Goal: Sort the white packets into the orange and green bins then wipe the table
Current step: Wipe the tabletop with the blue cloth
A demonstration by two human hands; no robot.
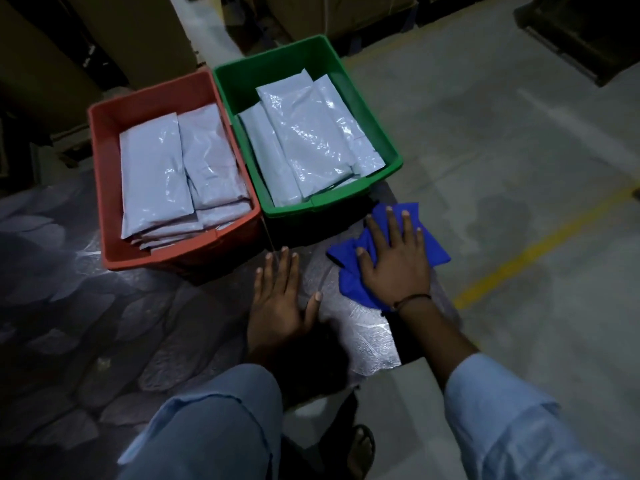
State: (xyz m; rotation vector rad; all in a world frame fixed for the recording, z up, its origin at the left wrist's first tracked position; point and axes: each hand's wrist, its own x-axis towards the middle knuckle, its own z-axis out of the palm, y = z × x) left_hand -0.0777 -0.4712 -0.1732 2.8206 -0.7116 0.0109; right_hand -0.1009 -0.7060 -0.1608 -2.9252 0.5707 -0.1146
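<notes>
The orange bin (104,188) stands on the table at the left, filled with several white packets (156,178). Touching its right side is the green bin (377,109), also holding several white packets (311,140). A blue cloth (349,278) lies on the table just in front of the green bin. My right hand (394,261) presses flat on the cloth, fingers spread. My left hand (277,299) rests flat on the table (138,323) in front of the gap between the bins, holding nothing.
The table is covered with patterned plastic sheeting. Its right edge runs just past the cloth, with concrete floor and a yellow line (540,247) beyond. Cardboard boxes (145,26) stand behind the bins. A sandalled foot (360,448) shows below the table's front edge.
</notes>
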